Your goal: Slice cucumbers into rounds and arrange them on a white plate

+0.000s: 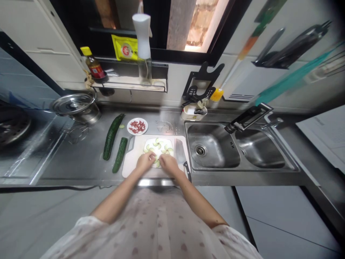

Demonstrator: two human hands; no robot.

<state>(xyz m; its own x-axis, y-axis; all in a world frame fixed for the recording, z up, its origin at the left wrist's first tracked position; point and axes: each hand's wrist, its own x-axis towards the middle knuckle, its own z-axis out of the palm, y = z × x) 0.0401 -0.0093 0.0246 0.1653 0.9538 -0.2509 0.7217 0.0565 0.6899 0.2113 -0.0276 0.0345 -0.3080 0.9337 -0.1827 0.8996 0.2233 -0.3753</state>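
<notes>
Shirt [159, 233], forearms [115, 201] slanting inward, grips [145, 162] [168, 164] over plate [159, 151]

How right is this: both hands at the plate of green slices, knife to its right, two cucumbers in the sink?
The last part is wrong: in the head view, the longer cucumber and shorter cucumber lie on the counter, left of the cutting board. The rest holds: left hand and right hand at the plate of green slices, knife to its right.
</notes>
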